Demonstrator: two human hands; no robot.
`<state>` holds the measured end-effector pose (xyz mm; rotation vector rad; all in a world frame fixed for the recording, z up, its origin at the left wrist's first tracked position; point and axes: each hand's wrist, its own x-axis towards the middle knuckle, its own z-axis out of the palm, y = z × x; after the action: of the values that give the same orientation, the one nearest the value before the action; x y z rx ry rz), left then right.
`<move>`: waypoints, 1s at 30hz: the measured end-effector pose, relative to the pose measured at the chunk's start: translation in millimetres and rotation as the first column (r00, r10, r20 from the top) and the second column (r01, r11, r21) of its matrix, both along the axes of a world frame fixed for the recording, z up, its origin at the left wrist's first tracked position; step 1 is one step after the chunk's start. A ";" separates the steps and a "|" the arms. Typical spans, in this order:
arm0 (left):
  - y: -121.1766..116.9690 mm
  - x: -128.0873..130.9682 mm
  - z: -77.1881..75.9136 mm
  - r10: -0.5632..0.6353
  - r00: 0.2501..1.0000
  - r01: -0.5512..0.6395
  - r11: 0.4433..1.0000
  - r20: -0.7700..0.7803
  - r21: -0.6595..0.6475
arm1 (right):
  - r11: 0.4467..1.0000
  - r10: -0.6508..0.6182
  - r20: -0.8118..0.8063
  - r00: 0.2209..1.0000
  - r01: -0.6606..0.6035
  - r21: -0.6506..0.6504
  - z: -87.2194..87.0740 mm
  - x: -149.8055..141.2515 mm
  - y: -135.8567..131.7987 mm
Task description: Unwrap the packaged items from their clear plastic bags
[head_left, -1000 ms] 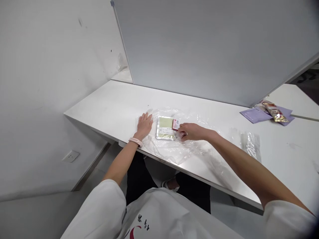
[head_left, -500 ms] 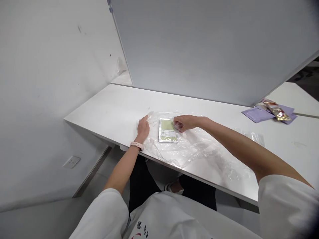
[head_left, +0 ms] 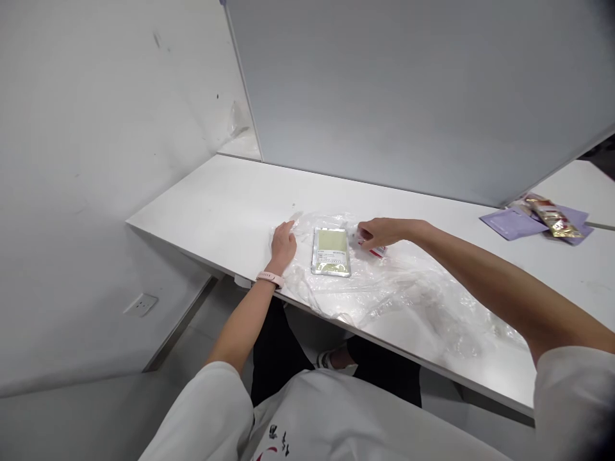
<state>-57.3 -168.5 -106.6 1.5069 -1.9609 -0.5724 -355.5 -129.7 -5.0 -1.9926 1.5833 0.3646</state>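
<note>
A flat green and silver sachet [head_left: 331, 251] with printed text lies on a crumpled sheet of clear plastic [head_left: 375, 288] at the front of the white table. To the sachet's left, my left hand [head_left: 284, 245] rests on the plastic's edge, its fingers stretched forward and holding nothing that I can see. On the sachet's right, my right hand [head_left: 382, 232] is closed round a small red-and-white item [head_left: 378, 251], mostly hidden by the fingers. That hand is just above or on the plastic; I cannot tell which.
Purple packets [head_left: 513, 223] and a gold packet [head_left: 552, 216] lie at the table's right. A grey partition [head_left: 384, 96] stands along the back edge. White wall [head_left: 96, 160] bounds the left. Some clear plastic [head_left: 236, 121] sits in the far left corner.
My right hand has moved right, away from the sachet's upper right corner, and the red-and-white item shows more now. My left hand stays near the plastic's left edge. The view has shifted slightly.
</note>
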 end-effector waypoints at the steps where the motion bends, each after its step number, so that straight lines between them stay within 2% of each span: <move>1: -0.1 -0.3 -0.4 -0.003 1.000 0.003 1.000 0.007 -0.005 | 1.000 0.022 0.041 0.999 -0.021 -0.018 6.5 6.1 -0.9; 3: -0.9 -0.8 -1.5 -0.006 1.000 0.006 1.000 0.017 -0.016 | 0.990 0.124 0.097 0.988 -0.116 -0.081 16.6 26.7 -3.4; 5: -2.3 -0.9 -2.6 0.007 1.000 -0.006 1.000 0.015 -0.022 | 0.956 0.273 0.091 0.958 -0.259 -0.135 19.2 54.6 -6.4; 9: -4.8 0.0 -4.2 0.044 0.999 -0.044 0.999 -0.012 -0.025 | 0.850 0.508 -0.012 0.862 -0.503 -0.159 4.4 99.2 -11.7; 12: -5.7 1.1 -5.0 0.057 0.998 -0.058 0.998 -0.028 -0.019 | 0.800 0.582 -0.039 0.812 -0.581 -0.149 -7.1 105.7 -13.8; 16: -6.0 1.9 -6.0 0.055 0.998 -0.057 0.998 -0.044 -0.030 | 0.777 0.609 -0.058 0.791 -0.610 -0.156 -10.2 97.2 -12.4; 22: -4.5 1.0 -6.4 0.056 0.997 -0.058 0.997 -0.050 -0.053 | 0.791 0.565 -0.166 0.808 -0.588 -0.171 -13.6 96.6 -13.7; 27: -3.7 1.3 -6.3 0.061 0.997 -0.062 0.998 -0.049 -0.024 | 0.746 0.577 -0.219 0.787 -0.617 -0.251 -14.7 86.5 -20.1; 30: -4.1 1.9 -6.5 0.064 0.997 -0.064 0.998 -0.050 -0.005 | 0.805 0.527 -0.178 0.831 -0.556 -0.209 -14.7 66.1 -18.5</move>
<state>-55.4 -172.7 -113.2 1.5313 -1.8682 -0.5698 -289.4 -148.2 -19.7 -2.6655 1.1256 0.5195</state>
